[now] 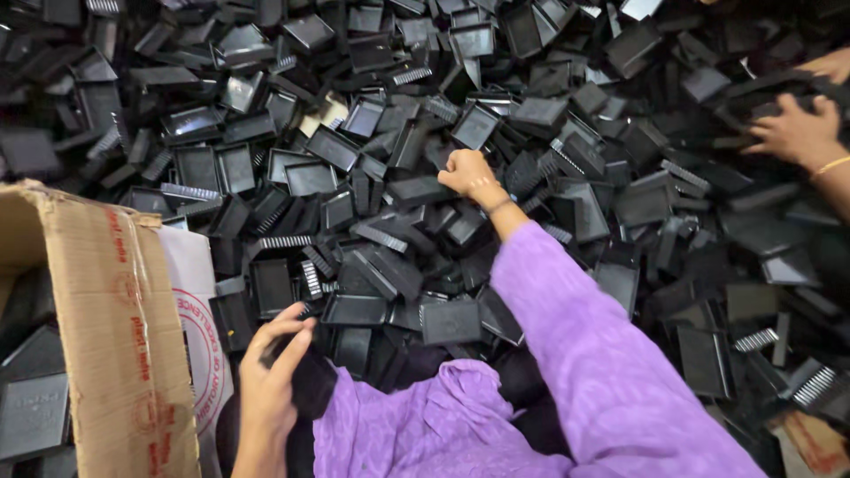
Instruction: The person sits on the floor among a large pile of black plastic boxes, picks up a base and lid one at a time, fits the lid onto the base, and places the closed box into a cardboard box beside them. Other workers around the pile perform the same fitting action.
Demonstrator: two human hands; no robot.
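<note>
A huge heap of black plastic trays (531,115) fills nearly the whole view, the flat rectangular pieces lying jumbled at every angle, some face up, some on edge. The left hand (270,376) grips a small stack of black trays (310,376) close to the body. The right hand (467,173), on an arm in a purple sleeve (584,354), reaches out into the pile with its fingers closed on a piece there. An open cardboard box (115,336) stands at the lower left, with trays inside. At the upper right another person's hand (797,131), wearing a thin bangle, rests on the heap.
</note>
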